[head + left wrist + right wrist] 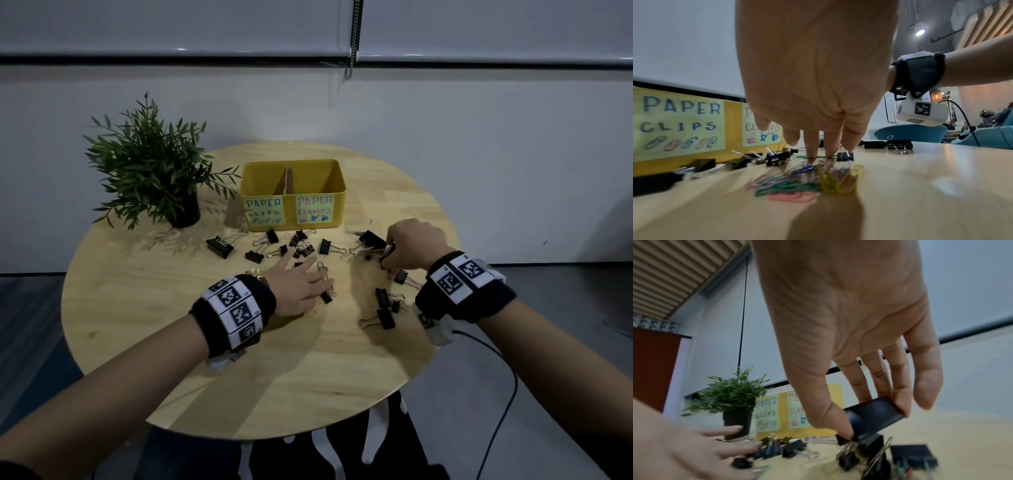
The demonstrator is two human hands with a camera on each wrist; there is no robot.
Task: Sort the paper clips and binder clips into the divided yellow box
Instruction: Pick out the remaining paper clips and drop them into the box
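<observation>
head: yellow box (291, 178) on surface (137, 308), contents hidden; binder clips (294, 243) scattered before it | left wrist: left hand (813, 81) flat, fingertips (810, 154) pressing paper clips (807, 183) | right wrist: right hand (849, 321) pinching large clip (875, 413)

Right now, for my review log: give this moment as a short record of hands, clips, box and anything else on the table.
left hand: flat, fingers straight, fingertips on the table over the coloured paper clips
right hand: pinches a large black binder clip
binder clips: many, black, scattered on the table
yellow box: divided, labelled PAPER CLIPS and PAPER CLAMPS; contents not visible
other: potted plant left of the box
</observation>
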